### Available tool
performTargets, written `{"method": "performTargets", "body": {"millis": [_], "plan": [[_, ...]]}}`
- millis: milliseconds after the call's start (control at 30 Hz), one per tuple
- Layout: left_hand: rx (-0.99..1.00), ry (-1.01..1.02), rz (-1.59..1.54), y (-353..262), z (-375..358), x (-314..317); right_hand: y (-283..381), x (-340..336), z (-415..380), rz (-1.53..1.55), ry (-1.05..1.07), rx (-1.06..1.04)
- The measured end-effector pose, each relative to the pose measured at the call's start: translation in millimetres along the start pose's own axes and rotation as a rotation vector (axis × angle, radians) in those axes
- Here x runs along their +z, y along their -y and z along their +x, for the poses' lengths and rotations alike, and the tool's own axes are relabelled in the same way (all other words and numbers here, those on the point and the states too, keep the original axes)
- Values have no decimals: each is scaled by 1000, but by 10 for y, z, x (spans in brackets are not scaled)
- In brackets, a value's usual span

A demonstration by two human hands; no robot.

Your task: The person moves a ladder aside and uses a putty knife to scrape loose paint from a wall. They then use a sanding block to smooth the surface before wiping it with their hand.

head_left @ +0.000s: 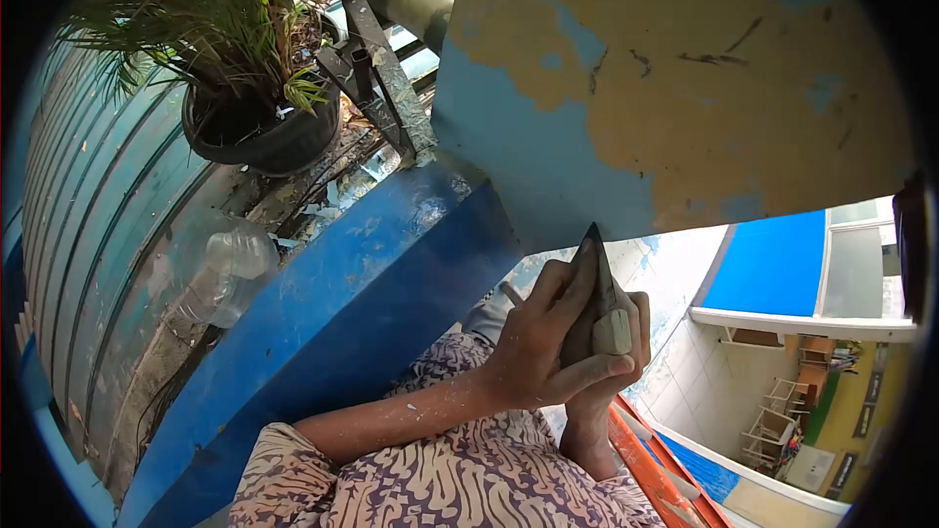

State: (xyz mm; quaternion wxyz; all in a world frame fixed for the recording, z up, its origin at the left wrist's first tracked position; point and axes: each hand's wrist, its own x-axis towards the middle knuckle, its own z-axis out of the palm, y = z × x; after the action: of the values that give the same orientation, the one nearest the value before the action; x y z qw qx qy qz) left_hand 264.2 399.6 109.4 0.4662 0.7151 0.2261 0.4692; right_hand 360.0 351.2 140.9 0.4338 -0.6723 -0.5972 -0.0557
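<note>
Both of my hands are closed together around a scraper with a dark, pointed blade and a pale, blocky handle end. My left hand wraps it from the left, its fingers bent along the blade. On the other side my right hand grips near the handle end, partly hidden behind the left hand. The blade's tip points up and overlaps the lower edge of a painted wall, where light blue paint has come off in large tan patches with dark scars. Paint flecks dot my left forearm.
A blue beam runs diagonally beside my left arm. Beyond it are a potted plant, a metal bracket, a clear plastic bottle and loose paint flakes. An orange ladder stands at lower right, above a room with chairs.
</note>
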Motion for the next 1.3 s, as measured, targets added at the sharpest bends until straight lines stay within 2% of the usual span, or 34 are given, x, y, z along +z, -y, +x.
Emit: {"method": "performTargets", "body": {"millis": [233, 333, 500, 667, 800, 867, 1067, 1200, 1300], "plan": [[-18, 21, 41, -67, 34, -53, 12, -8, 36, -8, 15, 3], [-1, 18, 85, -58, 91, -123, -13, 86, 44, 77, -9, 52], [1, 18, 110, -56, 71, -97, -9, 29, 65, 35, -1, -15], [-30, -63, 97, -41, 187, -182, 31, 168, 182, 96, -13, 28], [-28, -18, 96, -46, 100, -153, 10, 140, 120, 51, -22, -74], [-14, -29, 84, -51, 137, -165, 60, 122, 102, 47, -23, 16], [-16, -42, 125, -20, 186, -243, 42, 238, 186, 156, -68, 9], [23, -55, 153, -9, 186, -239, 35, 211, 136, 88, 0, 87], [41, -66, 191, 17, 233, -314, 51, 357, 231, 164, -105, 28]]}}
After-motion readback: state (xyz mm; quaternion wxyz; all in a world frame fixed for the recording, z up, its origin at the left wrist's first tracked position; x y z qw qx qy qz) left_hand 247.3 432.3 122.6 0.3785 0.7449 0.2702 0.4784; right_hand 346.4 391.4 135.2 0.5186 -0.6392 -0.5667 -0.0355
